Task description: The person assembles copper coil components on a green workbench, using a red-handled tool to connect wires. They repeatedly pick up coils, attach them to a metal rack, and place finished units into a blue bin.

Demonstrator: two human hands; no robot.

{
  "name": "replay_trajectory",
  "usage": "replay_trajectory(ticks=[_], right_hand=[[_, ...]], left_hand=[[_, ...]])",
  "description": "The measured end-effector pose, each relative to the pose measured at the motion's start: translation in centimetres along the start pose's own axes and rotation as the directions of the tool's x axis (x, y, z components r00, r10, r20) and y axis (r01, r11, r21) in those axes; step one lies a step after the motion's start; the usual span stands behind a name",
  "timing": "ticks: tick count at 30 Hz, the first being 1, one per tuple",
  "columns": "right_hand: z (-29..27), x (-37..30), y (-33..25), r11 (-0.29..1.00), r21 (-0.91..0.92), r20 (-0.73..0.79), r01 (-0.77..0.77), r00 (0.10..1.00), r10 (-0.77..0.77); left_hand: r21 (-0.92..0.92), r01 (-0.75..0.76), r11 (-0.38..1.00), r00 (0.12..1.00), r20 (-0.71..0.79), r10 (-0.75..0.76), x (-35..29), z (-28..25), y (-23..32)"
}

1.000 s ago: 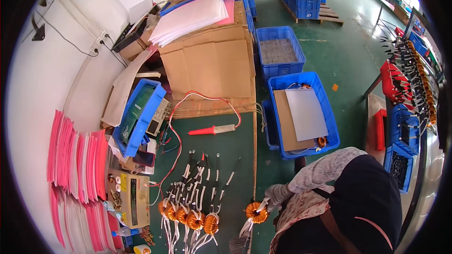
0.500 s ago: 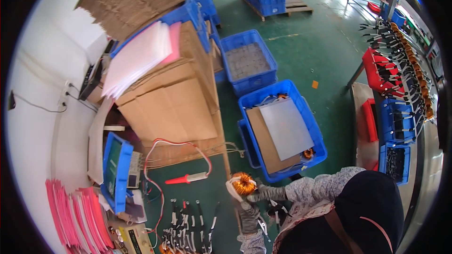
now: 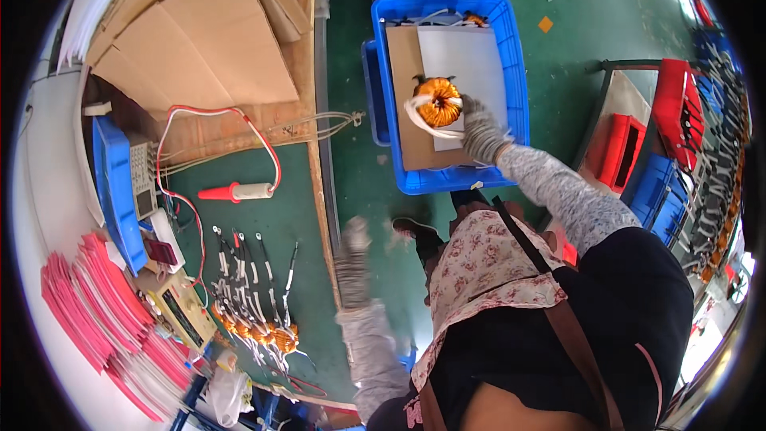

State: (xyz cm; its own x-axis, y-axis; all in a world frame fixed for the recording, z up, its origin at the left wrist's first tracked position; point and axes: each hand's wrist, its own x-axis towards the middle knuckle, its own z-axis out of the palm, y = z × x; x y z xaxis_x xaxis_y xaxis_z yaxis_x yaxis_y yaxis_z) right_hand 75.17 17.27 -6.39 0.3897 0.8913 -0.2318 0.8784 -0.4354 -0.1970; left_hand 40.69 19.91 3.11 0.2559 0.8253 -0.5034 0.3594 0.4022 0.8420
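My right hand (image 3: pixel 483 132), in a grey glove, is closed on a copper-wound ring coil (image 3: pixel 440 101) with white sleeved leads. The coil is over the white sheet (image 3: pixel 471 56) and brown cardboard (image 3: pixel 404 88) in a blue bin (image 3: pixel 515 104); whether it touches them, I cannot tell. My left hand (image 3: pixel 355 263), also gloved, is by the table's right edge, stretched out and blurred, with nothing visible in it. Left of it, several similar coils (image 3: pixel 267 338) lie on the green table top (image 3: pixel 279 231), their black and white leads spread away from me.
A red-and-white probe (image 3: pixel 237 191) with its cable lies on the table before large cardboard sheets (image 3: pixel 207 40). Pink folders (image 3: pixel 96 295) and instruments (image 3: pixel 179 303) line the left side. Red bins (image 3: pixel 622 152) and a rack of hanging leads (image 3: pixel 710 183) stand at right.
The coil has moved from the table's edge to above the blue bin, in my right hand. My left hand has let go of it. The view has shifted toward the table.
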Motion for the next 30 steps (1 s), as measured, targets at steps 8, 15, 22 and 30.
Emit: replay_trajectory(ticks=[8,15,22,30], right_hand=[[10.3,3.1,-0.2,0.820,-0.103,0.433,0.563,0.767,-0.473],[19.4,2.2,-0.1,0.827,-0.125,0.599,0.548,0.706,-0.377],[21.2,-0.4,-1.7,0.966,-0.112,0.444,0.232,0.882,-0.160],[2.6,-8.4,-23.5,0.548,0.472,-0.311,0.691,0.712,-0.630]], left_hand=[[-0.348,0.702,0.621,0.584,-0.218,-0.782,1.9,-9.3,-3.2],[-0.330,0.716,0.615,0.635,-0.058,-0.771,2.2,-11.4,-5.1],[-0.461,0.617,0.638,0.731,0.033,-0.682,1.0,-9.9,-4.1],[-0.510,0.300,0.806,0.948,0.062,-0.314,-1.1,-10.6,-4.9]])
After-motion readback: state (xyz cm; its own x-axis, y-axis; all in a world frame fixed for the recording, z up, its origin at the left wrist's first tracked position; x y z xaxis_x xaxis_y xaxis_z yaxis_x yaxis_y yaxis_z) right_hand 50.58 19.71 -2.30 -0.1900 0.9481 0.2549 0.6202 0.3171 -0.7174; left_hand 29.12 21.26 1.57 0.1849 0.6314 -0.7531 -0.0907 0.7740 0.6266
